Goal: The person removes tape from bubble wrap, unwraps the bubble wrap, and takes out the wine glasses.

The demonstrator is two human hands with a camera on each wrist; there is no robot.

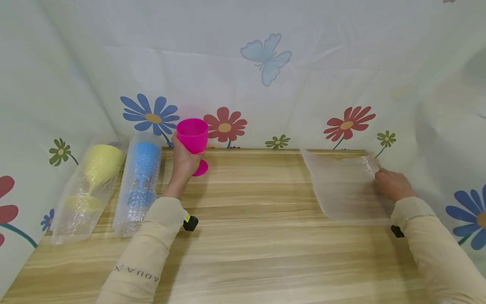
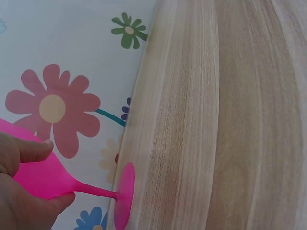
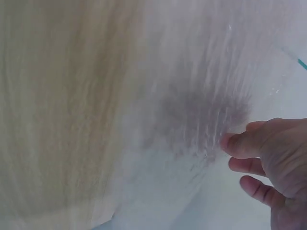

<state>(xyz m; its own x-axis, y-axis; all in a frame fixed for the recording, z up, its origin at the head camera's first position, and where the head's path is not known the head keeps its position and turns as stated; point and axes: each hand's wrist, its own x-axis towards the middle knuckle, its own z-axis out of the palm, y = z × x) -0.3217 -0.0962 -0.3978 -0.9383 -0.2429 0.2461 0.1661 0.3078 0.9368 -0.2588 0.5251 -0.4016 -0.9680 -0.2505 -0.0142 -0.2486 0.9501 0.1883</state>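
Note:
My left hand [image 1: 186, 164] grips a bright pink plastic goblet [image 1: 193, 137] round the lower part of its bowl, near the back edge of the table. In the left wrist view the goblet's stem and round foot [image 2: 124, 196] stick out past the fingers, tilted over the wood. At the far right my right hand [image 1: 395, 185] pinches the edge of a translucent bubble-wrap sheet [image 1: 341, 190] between thumb and fingers. Ridges and wrinkles run across the wrap [image 3: 206, 120] by the fingertips in the right wrist view.
To the left on the wood-grain table [image 1: 265, 253] lie a yellow goblet [image 1: 100, 162] and a blue goblet [image 1: 144, 164], each inside bubble wrap. A white cloth [image 1: 212, 63] printed with flowers and a butterfly hangs behind and at both sides.

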